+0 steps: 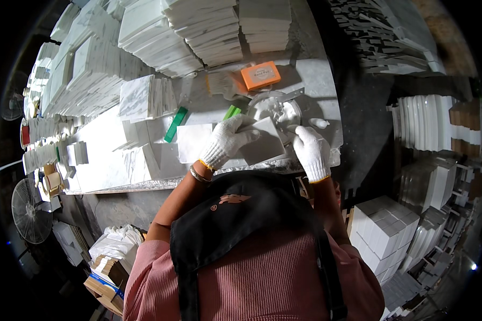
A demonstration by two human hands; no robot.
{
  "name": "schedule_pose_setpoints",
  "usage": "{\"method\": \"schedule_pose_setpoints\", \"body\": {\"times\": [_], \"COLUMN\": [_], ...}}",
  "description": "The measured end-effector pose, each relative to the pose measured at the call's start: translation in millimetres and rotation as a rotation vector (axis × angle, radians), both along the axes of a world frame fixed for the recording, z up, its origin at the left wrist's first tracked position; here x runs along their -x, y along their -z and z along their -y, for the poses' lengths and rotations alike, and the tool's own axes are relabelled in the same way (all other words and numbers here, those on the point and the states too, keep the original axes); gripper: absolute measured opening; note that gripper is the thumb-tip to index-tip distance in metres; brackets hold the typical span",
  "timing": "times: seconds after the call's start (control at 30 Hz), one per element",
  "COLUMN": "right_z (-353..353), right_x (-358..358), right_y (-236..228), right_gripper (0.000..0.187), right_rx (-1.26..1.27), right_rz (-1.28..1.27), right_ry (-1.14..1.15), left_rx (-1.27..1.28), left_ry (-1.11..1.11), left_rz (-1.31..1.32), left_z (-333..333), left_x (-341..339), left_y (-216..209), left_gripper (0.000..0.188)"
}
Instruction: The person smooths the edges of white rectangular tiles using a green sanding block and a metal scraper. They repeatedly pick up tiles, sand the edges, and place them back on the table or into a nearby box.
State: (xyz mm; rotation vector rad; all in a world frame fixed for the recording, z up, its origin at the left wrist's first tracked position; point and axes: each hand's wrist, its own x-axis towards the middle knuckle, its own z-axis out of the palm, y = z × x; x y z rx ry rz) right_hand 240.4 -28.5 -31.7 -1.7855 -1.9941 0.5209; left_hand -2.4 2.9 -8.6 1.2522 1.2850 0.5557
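My left hand [222,143], in a white knit glove, grips a marble tile [265,140] by its left edge, thumb over the face. The tile is tilted above the bench. Close to its right side my right hand [311,151], also gloved, has its fingers drawn together; what they hold, if anything, is too small to make out. Beyond the tile stands a round bowl of white paste [276,111], with a flat metal scraper [291,96] across its rim. Another pale tile [191,143] lies beneath my left hand. A green block [232,112] rests just beyond that hand.
A green strip-shaped block [175,124] and a small stack of marble tiles [147,98] lie to the left. Farther back are an orange box [261,75], a loose glove [225,84] and tall tile stacks [203,35]. A white lump [319,123] sits near the bench's right edge.
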Motion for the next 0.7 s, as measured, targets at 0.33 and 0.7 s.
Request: {"method": "schedule_pose_setpoints", "body": {"times": [0.33,0.7], "right_z": [24.6,-10.3], "right_x": [-52.2,-39.0], "right_y": [6.7,7.4], "right_gripper": [0.031,0.028], "right_rx": [0.024,0.103], "right_rz": [-0.408,-0.677], "right_ry": [0.612,0.247], "left_rx": [0.071,0.033], "left_ry": [0.005,0.055], "left_rz": [0.013,-0.034], "left_z": [-2.8,-5.0], "left_x": [-0.8,0.7], "left_y": [-2.0,-2.1], "left_gripper": [0.038,0.037]}}
